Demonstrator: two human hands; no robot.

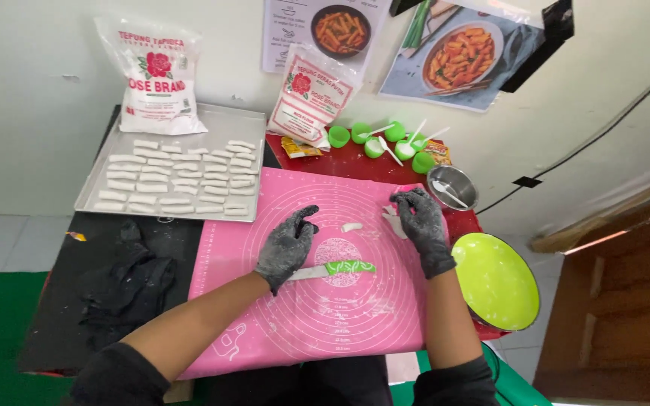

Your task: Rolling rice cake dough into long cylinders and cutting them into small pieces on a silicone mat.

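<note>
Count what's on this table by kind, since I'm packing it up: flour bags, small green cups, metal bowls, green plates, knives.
Flour bags: 2
Small green cups: 6
Metal bowl: 1
Green plate: 1
Knife: 1
Total: 11

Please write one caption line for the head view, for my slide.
Gloved left hand rests by a green-handled knife on a pink mat; right hand holds white dough.
</note>
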